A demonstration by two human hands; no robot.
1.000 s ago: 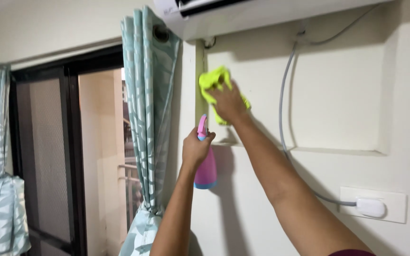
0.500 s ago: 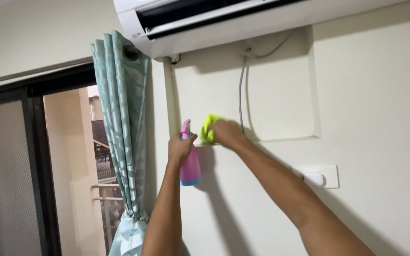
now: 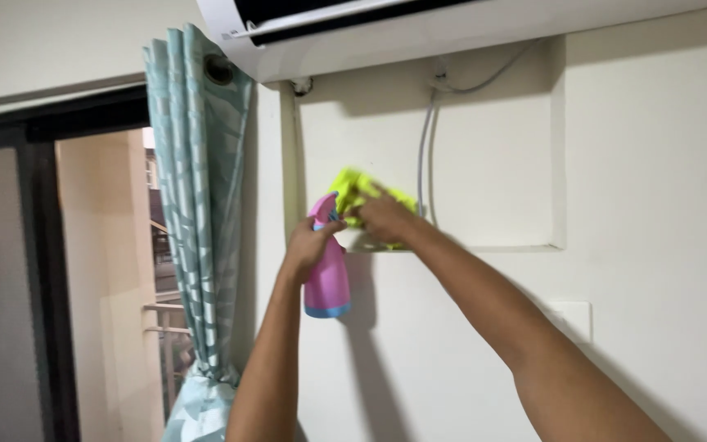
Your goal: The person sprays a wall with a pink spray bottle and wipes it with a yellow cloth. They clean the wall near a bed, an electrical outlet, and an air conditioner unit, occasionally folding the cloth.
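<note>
- The left hand point(image 3: 306, 248) is wrapped around the neck of a pink spray bottle point(image 3: 327, 270), which hangs below the fingers.
- The right hand point(image 3: 385, 218) presses a yellow cloth point(image 3: 352, 190) on the wall point(image 3: 656, 205); the cloth sticks out above its fingers.
- A white air conditioner point(image 3: 419, 33) hangs above.
- A blue curtain point(image 3: 198, 205) hangs to the left.

- The right hand point(image 3: 386, 219) with the yellow-green cloth point(image 3: 353, 190) has come down the recessed wall panel point(image 3: 493, 155), from high near its top edge to its bottom ledge.
- The cloth now sits just beside the pink spray bottle point(image 3: 326, 270) in the left hand point(image 3: 308, 245).
</note>
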